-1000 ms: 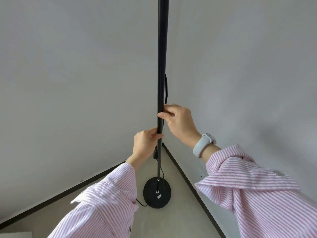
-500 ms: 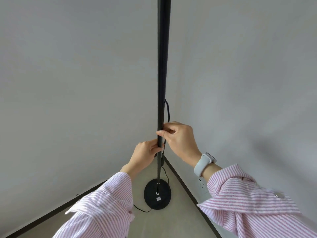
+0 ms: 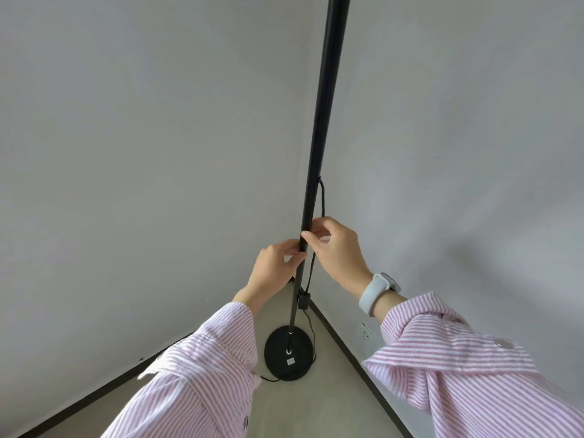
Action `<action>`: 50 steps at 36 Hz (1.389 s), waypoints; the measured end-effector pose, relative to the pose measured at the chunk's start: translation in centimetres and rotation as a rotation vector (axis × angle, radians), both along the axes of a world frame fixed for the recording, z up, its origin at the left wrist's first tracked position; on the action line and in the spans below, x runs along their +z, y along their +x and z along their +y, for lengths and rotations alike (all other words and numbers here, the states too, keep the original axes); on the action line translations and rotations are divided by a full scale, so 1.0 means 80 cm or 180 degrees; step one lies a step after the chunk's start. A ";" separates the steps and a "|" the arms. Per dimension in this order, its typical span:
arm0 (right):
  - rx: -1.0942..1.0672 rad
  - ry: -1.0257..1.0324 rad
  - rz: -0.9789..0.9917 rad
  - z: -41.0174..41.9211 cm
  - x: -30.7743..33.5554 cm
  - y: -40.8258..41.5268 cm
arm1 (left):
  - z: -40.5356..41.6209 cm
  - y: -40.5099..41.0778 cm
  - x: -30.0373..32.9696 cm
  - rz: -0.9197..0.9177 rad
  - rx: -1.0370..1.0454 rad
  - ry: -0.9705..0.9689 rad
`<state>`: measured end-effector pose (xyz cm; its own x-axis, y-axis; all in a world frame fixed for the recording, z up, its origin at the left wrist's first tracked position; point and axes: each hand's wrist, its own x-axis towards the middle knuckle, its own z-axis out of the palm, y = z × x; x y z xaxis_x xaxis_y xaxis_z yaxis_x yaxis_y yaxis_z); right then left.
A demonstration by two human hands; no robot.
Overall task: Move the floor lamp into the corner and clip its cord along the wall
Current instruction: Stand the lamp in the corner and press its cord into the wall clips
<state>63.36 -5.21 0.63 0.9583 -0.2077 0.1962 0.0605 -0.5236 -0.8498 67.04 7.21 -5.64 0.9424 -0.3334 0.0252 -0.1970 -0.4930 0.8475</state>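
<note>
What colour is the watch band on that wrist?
Pale grey-white, the watch band on the right wrist; seen in the head view.

Black floor lamp [image 3: 319, 147] and cord [image 3: 322, 197], pink-and-white striped sleeves [image 3: 467, 368], pale grey watch [image 3: 377, 292].

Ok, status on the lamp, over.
Left hand and right hand both gripping the lamp pole. Base on the floor in the corner. Cord hanging loose beside the pole, not clipped. Nothing in the way.

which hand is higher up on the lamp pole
The right hand, the one with the grey watch on its wrist. It pinches the pole just above the left hand, whose wrist is bare.
</note>
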 end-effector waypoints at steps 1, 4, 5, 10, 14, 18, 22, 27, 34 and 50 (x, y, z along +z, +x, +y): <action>0.0035 0.0055 0.0014 -0.004 0.001 -0.002 | -0.001 -0.001 0.005 -0.0070 0.0025 -0.0022; -0.0090 0.0202 -0.0024 -0.014 0.006 -0.005 | -0.006 -0.003 0.020 -0.0219 0.0188 -0.0181; -0.0146 0.0183 -0.0076 -0.016 0.009 -0.004 | -0.007 -0.004 0.026 -0.0244 0.0268 -0.0280; -0.0202 -0.0019 -0.0383 -0.019 0.041 0.004 | -0.019 -0.007 0.059 -0.0387 0.0262 -0.0579; 0.0222 -0.0303 -0.0547 -0.022 0.082 0.015 | -0.025 -0.001 0.086 -0.0465 0.0296 -0.0573; 0.0272 -0.0424 -0.0298 -0.030 0.107 0.017 | -0.029 0.003 0.102 -0.0454 0.0273 -0.0282; 0.0306 -0.0459 -0.0306 -0.028 0.111 0.005 | -0.020 -0.004 0.101 -0.0562 0.0160 -0.0135; 0.0372 -0.0380 -0.0240 -0.019 0.112 0.008 | -0.011 -0.003 0.109 -0.0386 0.0191 -0.0116; 0.0491 -0.0409 -0.0085 -0.014 0.108 0.025 | -0.006 0.011 0.114 -0.0049 0.0239 -0.0245; 0.1047 0.0065 0.1614 -0.019 -0.033 -0.072 | 0.046 -0.100 0.071 0.0235 0.0973 -0.0411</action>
